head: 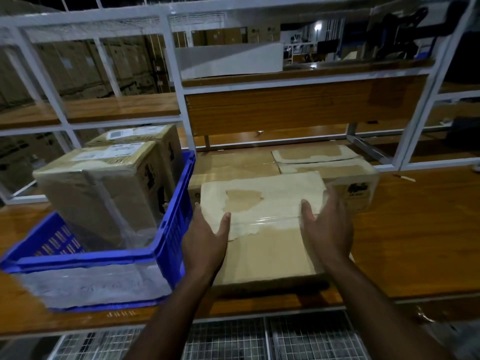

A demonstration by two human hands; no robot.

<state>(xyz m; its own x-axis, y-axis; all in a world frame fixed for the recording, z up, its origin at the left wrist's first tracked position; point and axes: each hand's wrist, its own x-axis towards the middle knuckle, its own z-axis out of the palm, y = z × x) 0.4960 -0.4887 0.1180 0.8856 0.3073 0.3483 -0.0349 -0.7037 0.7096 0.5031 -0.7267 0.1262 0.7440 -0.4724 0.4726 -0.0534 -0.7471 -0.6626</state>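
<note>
A glossy wooden desk (pixel 415 229) runs across a dim warehouse bay. A white metal frame (pixel 178 74) rises from it and carries a wooden shelf (pixel 117 107) on the left and a wooden panel (pixel 298 105) in the middle. A long white tray (pixel 228 59) sits on the ledge above the panel. Below the desk's front edge lies a wire grille (pixel 298 336). Behind the frame stand stacked brown cartons (pixel 78 66) in shadow. Far back, a lamp (pixel 317 27) lights a small room.
</note>
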